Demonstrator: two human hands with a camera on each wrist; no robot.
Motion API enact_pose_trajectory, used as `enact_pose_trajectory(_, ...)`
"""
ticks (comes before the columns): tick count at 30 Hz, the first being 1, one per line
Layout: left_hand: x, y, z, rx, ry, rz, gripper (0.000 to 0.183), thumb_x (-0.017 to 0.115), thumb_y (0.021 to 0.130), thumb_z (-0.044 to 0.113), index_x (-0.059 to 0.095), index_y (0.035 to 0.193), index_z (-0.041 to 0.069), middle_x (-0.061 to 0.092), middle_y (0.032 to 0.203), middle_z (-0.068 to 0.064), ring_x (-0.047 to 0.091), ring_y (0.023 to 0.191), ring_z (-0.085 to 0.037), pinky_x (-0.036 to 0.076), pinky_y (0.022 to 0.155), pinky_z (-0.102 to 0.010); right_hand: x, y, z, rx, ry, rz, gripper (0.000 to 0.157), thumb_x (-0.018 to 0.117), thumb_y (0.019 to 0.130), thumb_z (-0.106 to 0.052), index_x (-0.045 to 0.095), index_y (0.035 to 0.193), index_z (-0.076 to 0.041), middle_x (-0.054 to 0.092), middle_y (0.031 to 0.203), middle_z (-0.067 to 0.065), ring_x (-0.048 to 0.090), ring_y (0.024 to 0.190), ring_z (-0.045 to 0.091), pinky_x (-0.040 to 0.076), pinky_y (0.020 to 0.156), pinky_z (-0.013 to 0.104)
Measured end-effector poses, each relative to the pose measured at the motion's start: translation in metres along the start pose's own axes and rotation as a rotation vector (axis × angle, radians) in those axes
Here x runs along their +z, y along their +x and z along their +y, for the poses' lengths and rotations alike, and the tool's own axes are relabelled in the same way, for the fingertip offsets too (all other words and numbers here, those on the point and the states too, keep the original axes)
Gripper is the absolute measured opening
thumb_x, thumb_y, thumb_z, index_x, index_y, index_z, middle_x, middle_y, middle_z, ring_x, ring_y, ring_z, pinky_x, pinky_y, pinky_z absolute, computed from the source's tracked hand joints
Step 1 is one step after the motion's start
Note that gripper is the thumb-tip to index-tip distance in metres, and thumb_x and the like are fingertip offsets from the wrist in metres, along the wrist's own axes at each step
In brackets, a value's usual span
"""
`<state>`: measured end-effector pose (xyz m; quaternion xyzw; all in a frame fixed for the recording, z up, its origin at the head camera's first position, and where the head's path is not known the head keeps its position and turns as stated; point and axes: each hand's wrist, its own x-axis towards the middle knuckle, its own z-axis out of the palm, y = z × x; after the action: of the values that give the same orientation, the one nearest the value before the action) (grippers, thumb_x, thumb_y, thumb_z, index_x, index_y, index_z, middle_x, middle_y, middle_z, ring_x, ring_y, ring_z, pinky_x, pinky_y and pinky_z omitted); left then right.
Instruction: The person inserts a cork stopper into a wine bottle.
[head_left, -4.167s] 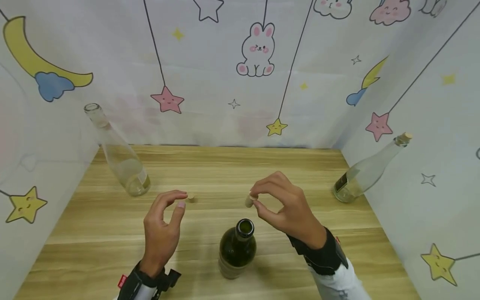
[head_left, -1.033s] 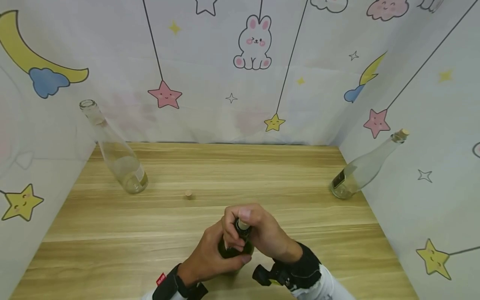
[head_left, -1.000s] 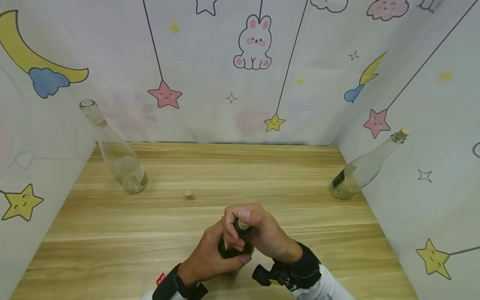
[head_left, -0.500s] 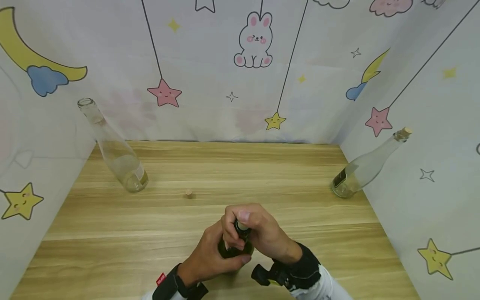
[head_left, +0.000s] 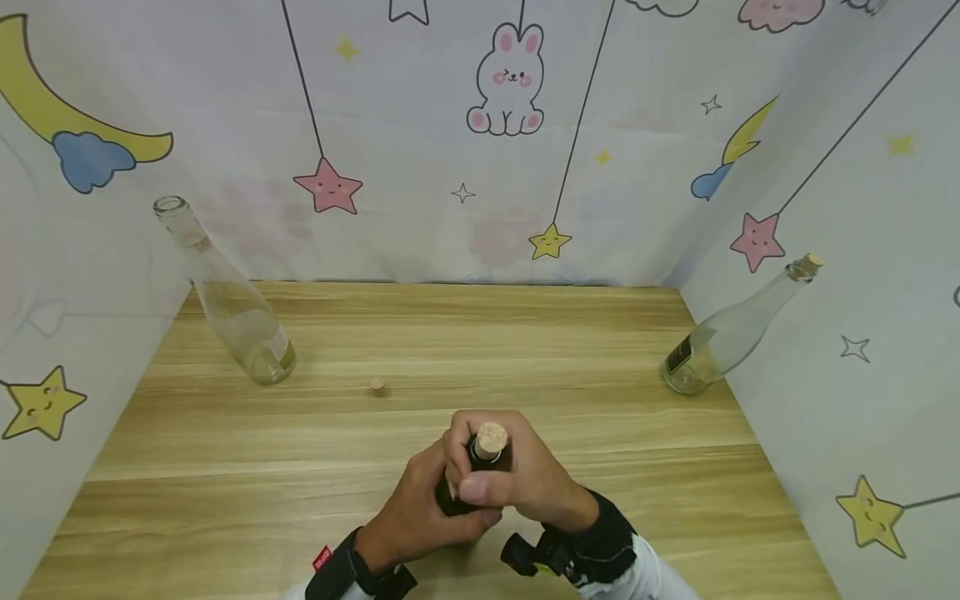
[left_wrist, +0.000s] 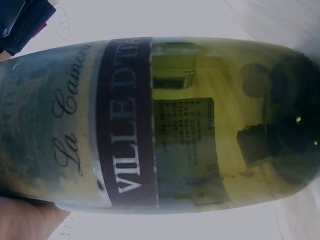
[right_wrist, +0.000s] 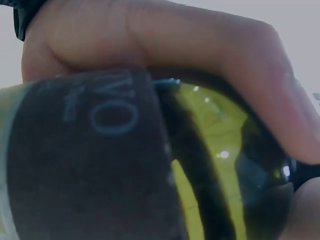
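A dark green wine bottle [head_left: 448, 500] stands at the near middle of the table, mostly covered by both hands in the head view. Its body, with a cream and dark label reading "VILLE D'ITA", fills the left wrist view. My left hand [head_left: 416, 504] wraps round the body. Higher up, my right hand [head_left: 543, 475] grips the neck, fingers round the far side and thumb across the near side. A pale cork [head_left: 491, 439] sits in the mouth, its top sticking out above the rim. In the right wrist view a finger [right_wrist: 200, 37] curves along the bottle's side.
A small cork [head_left: 377, 386] stands on the wooden table [head_left: 480, 342], beyond the hands. At the back left is a clear bottle [head_left: 243, 321] with an open mouth. A clear corked bottle [head_left: 727, 337] stands at the right edge. Patterned cloth walls [head_left: 420, 100] enclose the table.
The cork pinched in my right hand earlier is now in the bottle's mouth. Both hands have come onto the bottle. Since half a second ago my right thumb has moved off the cork's top toward me.
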<state>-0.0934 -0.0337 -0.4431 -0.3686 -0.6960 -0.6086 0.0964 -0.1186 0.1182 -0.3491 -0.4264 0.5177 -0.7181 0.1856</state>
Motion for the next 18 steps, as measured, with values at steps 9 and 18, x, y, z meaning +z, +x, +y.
enact_pose_trajectory(9,0.0019,-0.0006,-0.005,0.042,0.032,0.018,0.045,0.079,0.085,0.02,0.058,0.121,0.004,0.066,0.11,-0.011,0.067,0.094,-0.018,0.061,0.081,-0.03,0.0045,-0.0041,0.0044,0.007,-0.221,0.1,0.028,0.062,0.095,-0.001,0.052,0.069,0.0,0.05,0.055,0.016,0.049,0.05,0.012,0.045,0.052,0.017)
enact_pose_trajectory(18,0.0013,-0.0017,-0.0037,0.016,0.018,0.023,0.041,0.078,0.085,0.02,0.058,0.118,0.005,0.065,0.105,-0.01,0.064,0.093,-0.014,0.06,0.08,-0.029,0.0077,-0.0057,0.0088,-0.002,-0.296,0.152,0.026,0.06,0.092,0.006,0.054,0.068,-0.002,0.053,0.054,0.016,0.051,0.052,0.009,0.047,0.052,0.017)
